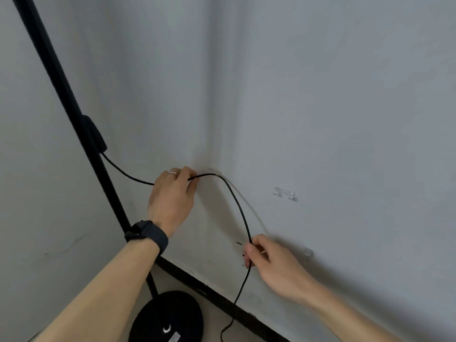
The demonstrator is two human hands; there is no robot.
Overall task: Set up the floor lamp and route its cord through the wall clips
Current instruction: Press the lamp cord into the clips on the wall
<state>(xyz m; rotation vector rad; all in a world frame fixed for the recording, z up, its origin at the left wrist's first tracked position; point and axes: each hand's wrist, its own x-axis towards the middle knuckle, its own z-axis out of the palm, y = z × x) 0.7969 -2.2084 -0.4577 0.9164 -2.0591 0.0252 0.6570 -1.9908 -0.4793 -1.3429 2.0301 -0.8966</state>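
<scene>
The black floor lamp pole slants up the left side from its round black base on the floor. A thin black cord leaves a box on the pole, passes through my left hand, and reaches a clear wall clip near the room corner. From that clip it arcs down to my right hand, which pinches it close to the wall, then drops to the floor. Two more clear clips are stuck on the right wall, one higher and one lower.
Two grey walls meet in a corner above my left hand. A black baseboard runs along the bottom of the right wall. My left wrist wears a dark watch.
</scene>
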